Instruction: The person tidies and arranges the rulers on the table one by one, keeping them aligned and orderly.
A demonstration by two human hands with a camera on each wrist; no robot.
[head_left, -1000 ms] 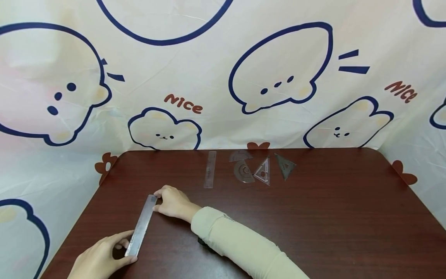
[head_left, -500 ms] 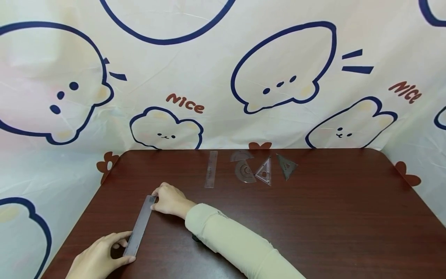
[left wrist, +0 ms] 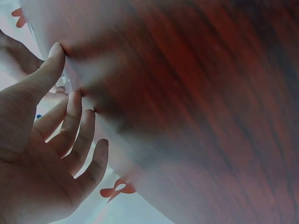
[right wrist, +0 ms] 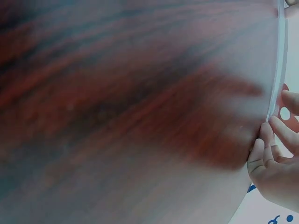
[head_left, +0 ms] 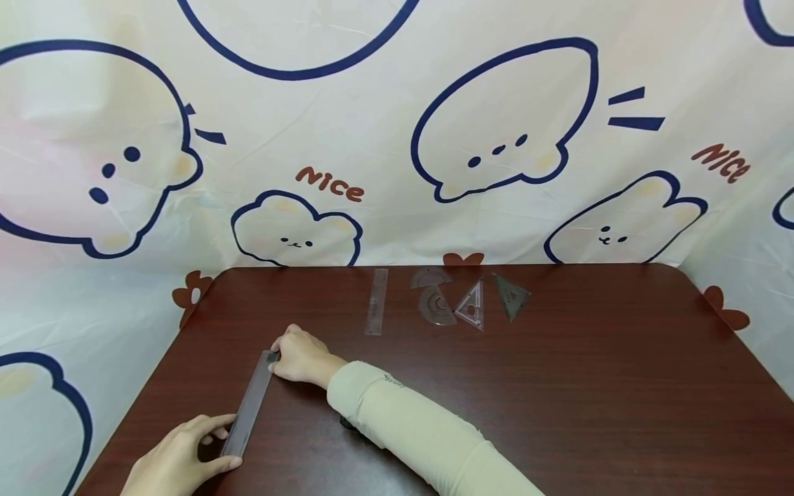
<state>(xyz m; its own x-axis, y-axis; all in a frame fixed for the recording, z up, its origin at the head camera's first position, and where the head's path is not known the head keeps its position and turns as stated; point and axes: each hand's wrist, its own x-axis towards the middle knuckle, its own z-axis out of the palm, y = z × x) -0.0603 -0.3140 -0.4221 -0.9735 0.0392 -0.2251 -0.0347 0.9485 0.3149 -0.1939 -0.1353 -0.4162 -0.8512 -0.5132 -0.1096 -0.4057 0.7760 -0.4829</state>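
The long ruler (head_left: 250, 405) lies on the table (head_left: 558, 386) with its axis running from 7 to 1 o'clock, the left hand (head_left: 176, 458) pinching its near end and the right hand (head_left: 302, 357) gripping its far end

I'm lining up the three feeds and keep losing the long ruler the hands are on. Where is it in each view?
Head: the long ruler lies slanting at lower left on the table, left hand at its near end, right hand at its far end.
Left wrist: not clearly made out; blurred.
Right wrist: its clear edge runs down the right side, above the fingertips.
Shared landmark: the dark red wood-grain tabletop.
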